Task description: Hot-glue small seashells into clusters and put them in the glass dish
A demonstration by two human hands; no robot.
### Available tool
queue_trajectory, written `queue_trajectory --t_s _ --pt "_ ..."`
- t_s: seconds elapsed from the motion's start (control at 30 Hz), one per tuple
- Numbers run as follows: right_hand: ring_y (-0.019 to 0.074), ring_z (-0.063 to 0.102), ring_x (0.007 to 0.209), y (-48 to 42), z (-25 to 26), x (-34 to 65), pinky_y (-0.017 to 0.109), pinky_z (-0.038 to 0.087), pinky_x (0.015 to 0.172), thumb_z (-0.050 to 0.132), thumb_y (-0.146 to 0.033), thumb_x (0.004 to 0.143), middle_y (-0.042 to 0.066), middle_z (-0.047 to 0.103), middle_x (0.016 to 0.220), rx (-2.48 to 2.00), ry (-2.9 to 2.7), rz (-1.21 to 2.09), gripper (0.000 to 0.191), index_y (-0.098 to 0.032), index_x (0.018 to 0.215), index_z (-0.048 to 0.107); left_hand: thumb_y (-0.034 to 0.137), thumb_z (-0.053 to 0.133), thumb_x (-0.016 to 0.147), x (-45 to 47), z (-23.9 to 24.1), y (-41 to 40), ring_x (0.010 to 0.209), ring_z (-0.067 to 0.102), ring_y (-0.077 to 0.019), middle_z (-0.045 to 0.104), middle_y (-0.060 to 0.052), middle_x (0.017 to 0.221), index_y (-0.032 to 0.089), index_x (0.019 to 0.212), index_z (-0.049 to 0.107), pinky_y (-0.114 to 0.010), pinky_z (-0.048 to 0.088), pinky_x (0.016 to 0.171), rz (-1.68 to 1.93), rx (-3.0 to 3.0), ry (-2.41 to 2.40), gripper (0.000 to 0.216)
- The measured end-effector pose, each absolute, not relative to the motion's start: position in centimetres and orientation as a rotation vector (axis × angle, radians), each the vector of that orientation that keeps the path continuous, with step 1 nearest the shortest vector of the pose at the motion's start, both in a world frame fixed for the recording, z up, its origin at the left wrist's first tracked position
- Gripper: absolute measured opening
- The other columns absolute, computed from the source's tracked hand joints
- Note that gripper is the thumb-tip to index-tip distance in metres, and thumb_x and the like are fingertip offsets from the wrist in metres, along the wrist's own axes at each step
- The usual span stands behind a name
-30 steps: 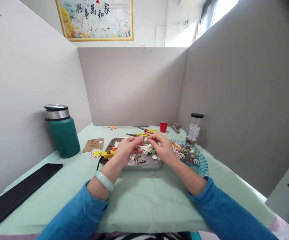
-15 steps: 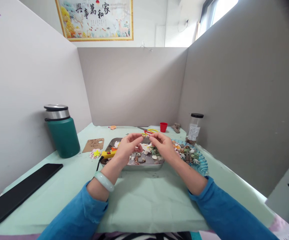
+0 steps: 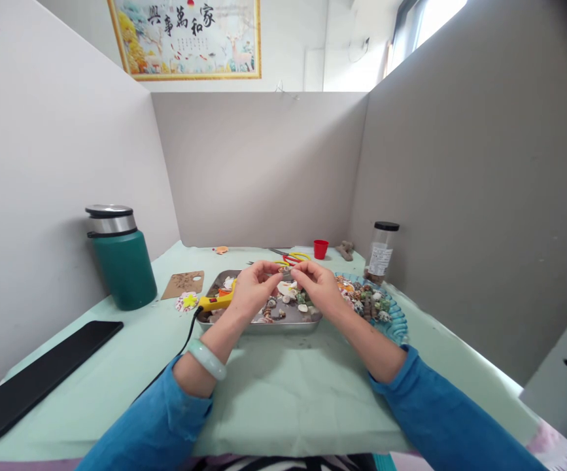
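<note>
My left hand [image 3: 256, 291] and my right hand [image 3: 317, 284] meet above a metal tray [image 3: 278, 328]. Pinched between both sets of fingertips is a small speckled, shell-like piece [image 3: 285, 269], mostly covered by the fingers. Shells and pebbles [image 3: 269, 314] lie in the tray below. A yellow glue gun [image 3: 217, 302] rests on the tray's left edge, its front end hidden behind my left hand. To the right of my right hand stands a blue scalloped plate [image 3: 401, 327] heaped with shells [image 3: 369, 304].
At left are a green bottle [image 3: 123, 268], a black slab [image 3: 42, 379], a brown card [image 3: 184, 284] and a yellow-flowered disc [image 3: 188, 301]. Behind the tray lie scissors [image 3: 295, 258] and a red cup [image 3: 320, 248]. A clear jar [image 3: 380, 255] stands at right, near the partition.
My left fingers have curled in closer around the small piece, and my left wrist has shifted slightly right. More of the glue gun's cord shows. My right hand stays nearly in place.
</note>
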State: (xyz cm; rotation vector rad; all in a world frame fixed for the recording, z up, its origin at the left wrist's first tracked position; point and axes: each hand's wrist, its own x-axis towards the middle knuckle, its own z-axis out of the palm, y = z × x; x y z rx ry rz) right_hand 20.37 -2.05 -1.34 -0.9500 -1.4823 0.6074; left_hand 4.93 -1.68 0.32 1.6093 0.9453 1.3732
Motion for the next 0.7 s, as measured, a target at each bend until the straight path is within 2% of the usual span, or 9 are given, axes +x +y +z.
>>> queue_trajectory --t_s 0.43,0.6,0.7 --pt "0.0106 0.042 0.054 -1.87 -1.75 20.49 0.024 0.034 0.052 0.057 -0.038 0.076 -0.003 0.050 0.061 -0.912 -1.507 0.550 0.019 -0.018 0.074 0.057 0.032 0.071 0.064 4.91 0.38 -1.66 0.049 0.052 -0.0090 0.059 0.001 0.059 0.013 0.079 0.065 -0.021 0.042 0.051 1.355 1.607 0.934 0.025" --pt "0.0111 0.042 0.054 -1.83 -1.71 20.53 0.024 0.035 0.051 0.056 -0.040 0.076 -0.002 0.050 0.061 -0.920 -1.479 0.537 0.022 -0.018 0.073 0.057 0.029 0.072 0.062 5.09 0.36 -1.67 0.055 0.055 -0.0095 0.064 -0.004 0.076 0.012 0.090 0.065 -0.022 0.046 0.053 1.325 1.570 0.878 0.034" --pt "0.0108 0.041 0.054 -1.87 -1.67 20.48 0.023 0.035 0.051 0.056 -0.041 0.076 -0.002 0.050 0.060 -0.938 -1.475 0.527 0.023 -0.018 0.072 0.057 0.028 0.073 0.061 5.14 0.37 -1.71 0.055 0.054 -0.0086 0.064 -0.003 0.075 0.012 0.091 0.065 -0.022 0.047 0.052 1.315 1.595 0.886 0.034"
